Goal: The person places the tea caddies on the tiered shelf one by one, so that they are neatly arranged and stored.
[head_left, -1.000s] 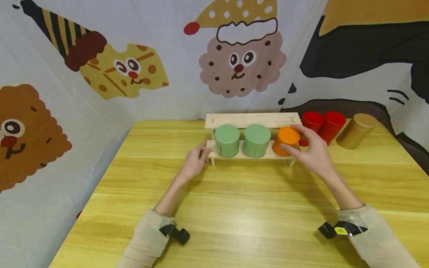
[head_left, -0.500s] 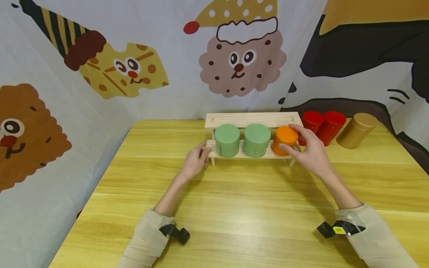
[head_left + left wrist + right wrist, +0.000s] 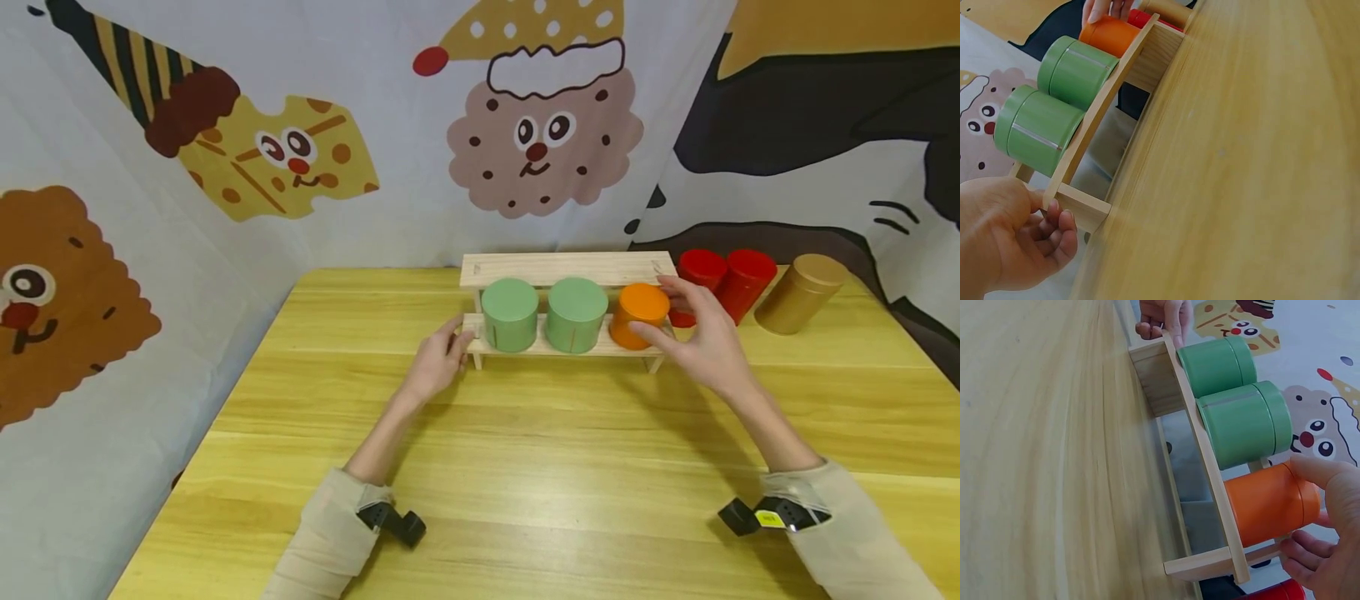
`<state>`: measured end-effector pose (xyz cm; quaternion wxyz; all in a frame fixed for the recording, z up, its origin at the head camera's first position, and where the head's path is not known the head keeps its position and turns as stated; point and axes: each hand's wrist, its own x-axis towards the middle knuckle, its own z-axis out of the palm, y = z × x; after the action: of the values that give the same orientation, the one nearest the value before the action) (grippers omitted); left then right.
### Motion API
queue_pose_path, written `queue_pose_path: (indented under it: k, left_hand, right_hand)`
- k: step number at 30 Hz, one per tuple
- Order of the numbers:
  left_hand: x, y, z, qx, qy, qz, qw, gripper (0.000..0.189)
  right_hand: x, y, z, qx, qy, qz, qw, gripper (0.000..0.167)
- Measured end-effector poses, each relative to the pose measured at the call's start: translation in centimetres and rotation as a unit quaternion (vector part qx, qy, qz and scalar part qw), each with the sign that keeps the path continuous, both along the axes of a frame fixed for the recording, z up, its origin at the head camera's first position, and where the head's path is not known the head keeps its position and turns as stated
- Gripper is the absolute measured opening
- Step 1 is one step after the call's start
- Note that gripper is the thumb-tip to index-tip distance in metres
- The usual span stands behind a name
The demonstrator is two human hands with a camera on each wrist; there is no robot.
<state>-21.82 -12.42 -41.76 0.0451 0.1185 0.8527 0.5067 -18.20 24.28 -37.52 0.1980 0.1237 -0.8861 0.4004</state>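
Note:
A two-tier wooden rack (image 3: 570, 267) stands near the table's back edge. Two green canisters (image 3: 510, 315) and a smaller orange canister (image 3: 640, 317) are upright in a row on its lower tier. At the rack's left end, my left hand (image 3: 435, 362) pinches the lower board; in the left wrist view the thumb meets the board's end while the other fingers curl below. My right hand (image 3: 708, 342) holds the orange canister near its lid, thumb at the front and index finger behind. In the right wrist view, thumb and fingers straddle the lid's edge.
Right of the rack stand red canisters (image 3: 742, 287) and a tall gold canister (image 3: 798, 293), close to my right hand. A cloth printed with cartoon figures (image 3: 543, 142) hangs behind the wooden table (image 3: 525, 467).
The orange canister shifts slightly left along the lower tier, then stays put. My right hand moves left with it, then slides slightly right around it. My left hand stays at the rack's end.

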Motion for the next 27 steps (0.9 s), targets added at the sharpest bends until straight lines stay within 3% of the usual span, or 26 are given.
queue_pose_path:
  k: [14, 27]
  left_hand:
    - [0.0, 0.2, 0.0, 0.001, -0.001, -0.006, 1.0, 0.057]
    - [0.0, 0.0, 0.0, 0.003, 0.0, -0.002, 1.0, 0.057]
  right_hand:
    - [0.6, 1.9, 0.9, -0.019, 0.004, -0.022, 0.9996, 0.068]
    - [1.0, 4.4, 0.6, -0.009, 0.002, -0.057, 0.9983, 0.063]
